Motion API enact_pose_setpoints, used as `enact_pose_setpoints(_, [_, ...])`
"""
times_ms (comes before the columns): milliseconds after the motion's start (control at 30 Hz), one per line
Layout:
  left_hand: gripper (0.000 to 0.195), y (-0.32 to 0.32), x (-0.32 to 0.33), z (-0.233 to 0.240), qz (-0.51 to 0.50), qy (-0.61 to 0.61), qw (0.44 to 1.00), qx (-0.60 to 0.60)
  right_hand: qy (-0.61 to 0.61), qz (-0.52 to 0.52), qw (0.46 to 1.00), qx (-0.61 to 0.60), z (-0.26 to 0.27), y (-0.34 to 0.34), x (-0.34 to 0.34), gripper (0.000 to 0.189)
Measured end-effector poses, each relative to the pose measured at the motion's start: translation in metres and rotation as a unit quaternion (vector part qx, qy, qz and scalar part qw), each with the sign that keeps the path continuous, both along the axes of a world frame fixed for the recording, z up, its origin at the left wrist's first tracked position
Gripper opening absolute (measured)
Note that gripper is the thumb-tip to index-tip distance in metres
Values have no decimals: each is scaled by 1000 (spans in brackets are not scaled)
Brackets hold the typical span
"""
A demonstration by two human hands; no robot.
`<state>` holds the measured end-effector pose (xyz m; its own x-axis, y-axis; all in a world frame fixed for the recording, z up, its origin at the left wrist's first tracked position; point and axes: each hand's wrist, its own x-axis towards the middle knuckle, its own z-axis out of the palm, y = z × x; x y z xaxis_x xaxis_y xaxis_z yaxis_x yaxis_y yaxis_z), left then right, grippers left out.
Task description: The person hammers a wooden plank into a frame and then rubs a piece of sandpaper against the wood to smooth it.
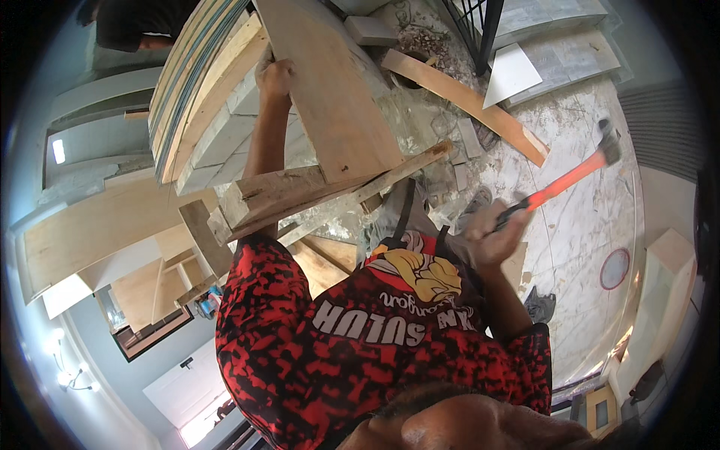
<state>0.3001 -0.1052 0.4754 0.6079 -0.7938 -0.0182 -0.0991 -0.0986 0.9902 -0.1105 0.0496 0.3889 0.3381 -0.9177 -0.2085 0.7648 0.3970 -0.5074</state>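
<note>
My left hand [274, 77] grips the long edge of a plywood board [343, 107], which slants down toward my legs. Its near end meets a rough timber batten [416, 163] and a thicker timber piece [275, 191]; how they are joined is hidden. Out to the right, my right hand [498, 230] is closed around the black grip of a hammer [568, 179]. The hammer has an orange-red shaft and a dark head, which points away from me over the floor. Hand and hammer are blurred.
Stacked sheets [197, 73] and pale blocks [228, 132] rise at the left. A wooden strip [467, 101] and white panel [513, 76] lie near steps [568, 56] with a black metal railing [481, 34]. A person in dark clothing [138, 25] is at upper left.
</note>
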Motion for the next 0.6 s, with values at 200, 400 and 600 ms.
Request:
enact_pose_setpoints(200, [52,-8,2,1,-18,2,1000,-22,175,273,943,74,-11,32,-5,10])
enact_pose_setpoints(400, [50,-1,-5,9,5,-17,1000,3,147,-39,988,24,29,-4,23,30])
enact_pose_setpoints(600, [49,7,-1,12,-3,-4,1000,-31,130,236,945,186,6,12,-6,24])
